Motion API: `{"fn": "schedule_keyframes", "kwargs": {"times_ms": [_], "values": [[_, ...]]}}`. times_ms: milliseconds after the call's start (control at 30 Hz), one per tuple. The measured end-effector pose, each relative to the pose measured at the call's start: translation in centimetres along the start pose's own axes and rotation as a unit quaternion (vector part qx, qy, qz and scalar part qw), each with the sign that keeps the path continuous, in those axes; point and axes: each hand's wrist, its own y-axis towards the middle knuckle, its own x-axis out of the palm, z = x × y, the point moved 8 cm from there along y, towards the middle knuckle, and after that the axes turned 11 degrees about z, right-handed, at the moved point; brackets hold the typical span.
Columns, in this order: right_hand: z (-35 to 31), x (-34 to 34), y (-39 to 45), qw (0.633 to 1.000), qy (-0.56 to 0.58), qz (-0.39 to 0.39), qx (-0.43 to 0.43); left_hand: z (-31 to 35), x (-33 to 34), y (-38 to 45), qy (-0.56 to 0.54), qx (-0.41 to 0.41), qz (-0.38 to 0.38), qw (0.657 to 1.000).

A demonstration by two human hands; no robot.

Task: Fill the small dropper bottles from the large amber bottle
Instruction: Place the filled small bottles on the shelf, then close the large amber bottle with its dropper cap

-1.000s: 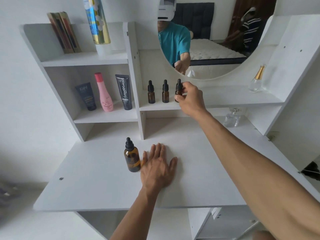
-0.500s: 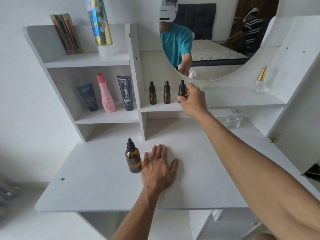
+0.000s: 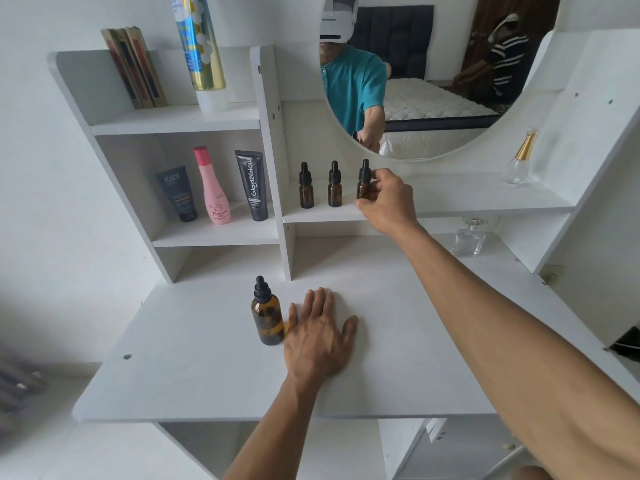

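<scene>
Right hand [image 3: 388,200]: extended to the middle shelf [image 3: 450,209] of the white vanity unit, fingers and thumb curled around the rightmost small amber glass dropper bottle with black cap [image 3: 363,181]. Bottle upright, base at shelf level; contact with the shelf not determinable behind the hand.

Left hand [image 3: 317,332]: palm down on the white desktop [image 3: 194,372], fingers straight and slightly spread, gripping nothing. Little-finger edge just beside, possibly touching, the large amber glass dropper bottle with black bulb cap [image 3: 266,315].

Large amber bottle: upright on the desktop, capped, near the front of the vertical divider panel [image 3: 277,168].

Remaining two small amber dropper bottles [image 3: 307,188] [image 3: 334,187]: upright, capped, side by side on the same shelf, left of the gripped one.

Left compartment: dark grey tube [image 3: 178,194], pink bottle [image 3: 213,187], black tube [image 3: 252,185], all upright. Upper shelf: books [image 3: 135,67] and a tall blue-and-gold spray can [image 3: 201,46]. Round mirror [image 3: 433,81] above the middle shelf. Clear gold-capped perfume bottle [image 3: 519,159] at the shelf's right end; clear glass bottle [image 3: 469,237] on the desktop below.
</scene>
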Motion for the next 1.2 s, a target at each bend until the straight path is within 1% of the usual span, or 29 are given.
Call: {"fn": "schedule_keyframes", "kwargs": {"times_ms": [200, 333, 400, 567, 633, 700, 767, 867, 967, 1000, 1033, 1067, 1100, 1200], "values": [[0.6, -1.4, -1.2, 1.0, 0.023, 0.008, 0.003, 0.0, 0.0, 0.0, 0.0, -0.002, -0.012, 1.0], [0.7, -3.5, -3.7, 0.997, 0.061, 0.035, -0.01, 0.0, -0.1, -0.1, 0.0, 0.004, -0.016, 1.0], [0.8, -4.0, -5.5, 0.995, 0.087, 0.035, -0.017, 0.2, -0.2, -0.3, -0.001, 0.014, -0.019, 1.0], [0.7, -3.7, -10.6, 0.993, 0.117, 0.008, -0.019, 0.7, -1.3, -2.4, -0.048, 0.038, -0.02, 0.998], [0.6, -2.6, -12.4, 0.992, 0.124, -0.026, -0.005, 0.6, -2.0, -3.7, -0.077, 0.051, 0.005, 0.996], [0.1, -1.4, -14.1, 0.99, 0.127, -0.06, 0.004, 0.1, -3.2, -5.0, -0.127, 0.05, 0.052, 0.989], [-0.7, -0.4, -15.3, 0.988, 0.131, -0.082, 0.001, -1.1, -4.5, -6.2, -0.182, 0.008, 0.1, 0.978], [-2.4, 1.0, -16.6, 0.985, 0.14, -0.104, -0.009, -3.5, -6.6, -7.9, -0.225, -0.061, 0.188, 0.954], [-4.0, 2.3, -17.4, 0.98, 0.153, -0.126, -0.015, -6.1, -9.1, -9.1, -0.259, -0.124, 0.305, 0.908], [-4.7, 2.9, -17.5, 0.979, 0.153, -0.136, -0.022, -7.0, -9.8, -9.2, -0.263, -0.146, 0.333, 0.894], [-5.2, 3.1, -17.6, 0.977, 0.152, -0.144, -0.029, -7.6, -10.2, -9.1, -0.261, -0.169, 0.344, 0.886], [-5.9, 3.5, -17.7, 0.976, 0.151, -0.154, -0.037, -8.3, -10.2, -8.8, -0.263, -0.194, 0.339, 0.882], [-6.4, 3.9, -17.7, 0.973, 0.151, -0.166, -0.043, -8.8, -9.9, -8.2, -0.272, -0.211, 0.317, 0.883], [-7.9, 5.1, -18.1, 0.965, 0.143, -0.211, -0.067, -9.5, -8.2, -6.0, -0.335, -0.214, 0.22, 0.891]]}}
